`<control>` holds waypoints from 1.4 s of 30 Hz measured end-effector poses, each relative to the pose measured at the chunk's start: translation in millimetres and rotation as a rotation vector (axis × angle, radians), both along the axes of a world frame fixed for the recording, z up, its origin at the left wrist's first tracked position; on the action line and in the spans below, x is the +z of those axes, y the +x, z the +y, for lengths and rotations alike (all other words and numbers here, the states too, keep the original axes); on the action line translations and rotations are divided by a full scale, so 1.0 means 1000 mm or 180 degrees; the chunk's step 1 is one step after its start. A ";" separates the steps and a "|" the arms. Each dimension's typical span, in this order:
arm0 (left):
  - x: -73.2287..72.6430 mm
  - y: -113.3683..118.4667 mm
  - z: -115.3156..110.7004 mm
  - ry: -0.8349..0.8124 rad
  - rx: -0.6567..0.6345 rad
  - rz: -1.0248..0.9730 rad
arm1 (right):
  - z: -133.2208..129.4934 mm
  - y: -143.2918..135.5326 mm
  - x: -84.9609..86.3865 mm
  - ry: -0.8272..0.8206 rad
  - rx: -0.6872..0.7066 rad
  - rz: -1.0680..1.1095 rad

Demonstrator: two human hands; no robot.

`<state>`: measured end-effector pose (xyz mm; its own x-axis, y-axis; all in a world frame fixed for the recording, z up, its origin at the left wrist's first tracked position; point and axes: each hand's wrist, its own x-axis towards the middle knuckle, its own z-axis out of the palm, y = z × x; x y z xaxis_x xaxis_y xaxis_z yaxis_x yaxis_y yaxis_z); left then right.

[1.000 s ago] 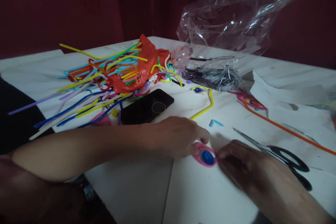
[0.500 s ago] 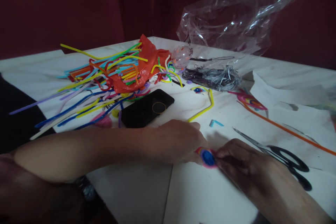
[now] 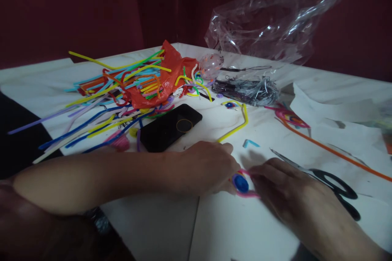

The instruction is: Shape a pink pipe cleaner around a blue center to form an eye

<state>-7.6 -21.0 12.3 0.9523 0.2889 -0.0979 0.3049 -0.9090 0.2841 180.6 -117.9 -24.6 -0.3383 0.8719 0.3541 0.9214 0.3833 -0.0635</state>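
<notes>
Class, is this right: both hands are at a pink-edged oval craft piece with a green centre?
Not quite: the head view shows the left hand and right hand at the pink-edged oval craft piece, but its centre is blue.

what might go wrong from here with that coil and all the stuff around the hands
1. The pink outer strand stands apart from the blue centre near the right hand, so the coil might lose its shape if let go.
2. The scissors lie close beside that hand; a sideways move could knock them or bring skin against the blades.
3. The phone lies just beyond the left forearm and might get nudged.
</notes>
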 end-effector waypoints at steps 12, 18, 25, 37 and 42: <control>-0.003 -0.001 -0.006 0.0048 0.0021 -0.0334 | 0.008 -0.003 -0.001 0.0187 -0.0010 0.0128; -0.005 0.002 -0.011 -0.0147 0.0067 -0.0219 | 0.005 -0.004 0.003 0.0253 -0.0045 0.0233; -0.009 0.002 -0.010 -0.0120 0.0130 -0.0285 | -0.005 -0.001 0.013 -0.0364 0.0189 0.0599; -0.013 0.002 -0.011 0.0012 0.0175 -0.0383 | -0.007 -0.003 0.003 -0.0187 0.0087 0.0376; -0.010 0.001 -0.008 -0.0089 0.0083 -0.0187 | -0.007 -0.006 0.007 -0.0168 0.0122 0.0610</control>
<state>-7.0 -28.5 2.0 0.9489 0.3115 -0.0504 0.3104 -0.8924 0.3275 174.6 -125.3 -17.6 -0.3025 0.8787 0.3694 0.8753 0.4095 -0.2572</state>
